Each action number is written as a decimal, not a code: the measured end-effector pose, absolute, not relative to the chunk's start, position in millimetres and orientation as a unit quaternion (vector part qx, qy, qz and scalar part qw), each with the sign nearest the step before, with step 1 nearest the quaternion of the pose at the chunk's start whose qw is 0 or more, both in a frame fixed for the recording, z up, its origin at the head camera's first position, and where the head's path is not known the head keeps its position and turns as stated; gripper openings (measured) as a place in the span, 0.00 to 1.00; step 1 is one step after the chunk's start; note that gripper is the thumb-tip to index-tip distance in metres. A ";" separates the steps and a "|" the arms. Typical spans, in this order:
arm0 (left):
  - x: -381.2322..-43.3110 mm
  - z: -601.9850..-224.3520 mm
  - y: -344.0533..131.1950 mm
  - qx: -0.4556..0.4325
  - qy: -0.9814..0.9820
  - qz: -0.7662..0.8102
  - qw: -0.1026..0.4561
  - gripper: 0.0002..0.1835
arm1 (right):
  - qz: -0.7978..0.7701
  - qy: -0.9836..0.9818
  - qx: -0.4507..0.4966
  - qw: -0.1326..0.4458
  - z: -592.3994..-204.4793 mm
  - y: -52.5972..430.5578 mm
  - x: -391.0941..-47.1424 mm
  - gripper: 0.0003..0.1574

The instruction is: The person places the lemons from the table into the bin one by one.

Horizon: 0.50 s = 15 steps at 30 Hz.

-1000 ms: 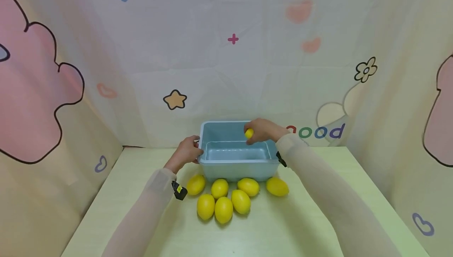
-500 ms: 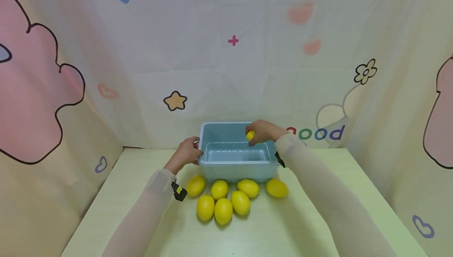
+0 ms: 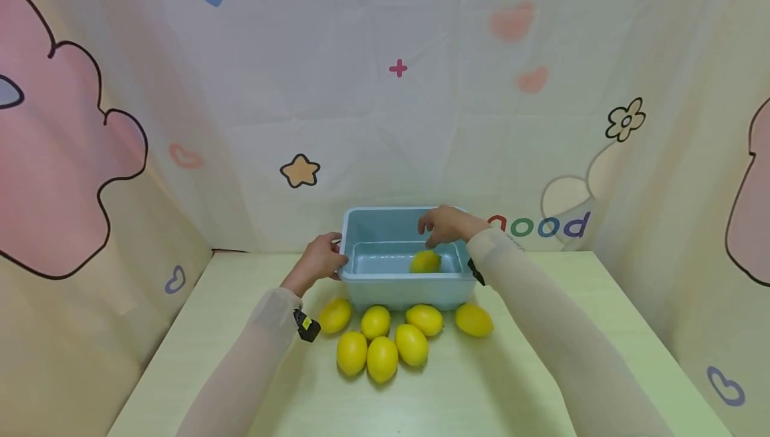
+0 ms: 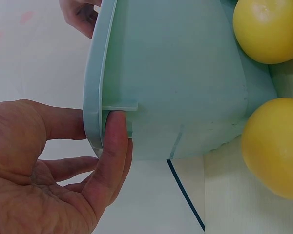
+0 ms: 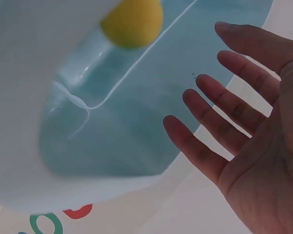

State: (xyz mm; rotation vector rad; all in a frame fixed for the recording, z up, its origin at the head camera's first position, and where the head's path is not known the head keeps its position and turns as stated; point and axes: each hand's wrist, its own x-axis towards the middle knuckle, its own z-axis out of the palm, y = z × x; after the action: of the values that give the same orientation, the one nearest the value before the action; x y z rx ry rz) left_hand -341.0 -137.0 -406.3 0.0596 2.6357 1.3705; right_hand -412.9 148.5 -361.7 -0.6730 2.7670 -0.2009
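Note:
A light blue plastic bin (image 3: 409, 292) stands at the back of the table. My left hand (image 3: 319, 258) grips its left rim, thumb on one side and fingers curled under the edge, as the left wrist view shows. Over the right part of the bin is my right hand (image 3: 448, 224), its fingers spread and holding nothing. Below those fingers a lemon (image 3: 425, 262) lies on the bin's floor; it also shows as a yellow lemon (image 5: 136, 22) in the right wrist view. Several more lemons (image 3: 382, 359) lie on the table in front of the bin.
One lemon (image 3: 474, 320) lies apart at the right, near the bin's front corner, and another lemon (image 3: 335, 316) at the left by my sleeve. The pale table (image 3: 481, 397) meets a printed cloth backdrop (image 3: 361, 123) right behind the bin.
My right hand has let go of the lemon it held over the bin, and the lemon now lies inside. Its fingers have opened out. The left hand keeps its hold on the rim.

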 end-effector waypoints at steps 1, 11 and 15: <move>-341.1 -406.4 -136.8 0.022 0.884 0.459 0.085 0.32 | -0.067 0.959 -0.234 0.143 -361.6 148.7 -412.8 0.23; -343.3 -409.6 -136.8 0.018 0.885 0.457 0.082 0.32 | -0.070 0.961 -0.227 0.138 -359.8 155.8 -411.0 0.24; -343.9 -410.2 -137.0 0.021 0.885 0.458 0.080 0.32 | -0.072 0.961 -0.235 0.126 -358.5 159.1 -408.6 0.25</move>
State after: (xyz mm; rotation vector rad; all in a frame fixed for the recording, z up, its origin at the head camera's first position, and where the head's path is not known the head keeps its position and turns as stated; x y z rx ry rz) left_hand -343.9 -137.0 -410.2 0.0625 2.6466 1.3693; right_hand -408.6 159.1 -358.5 -0.6850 2.7989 -0.2102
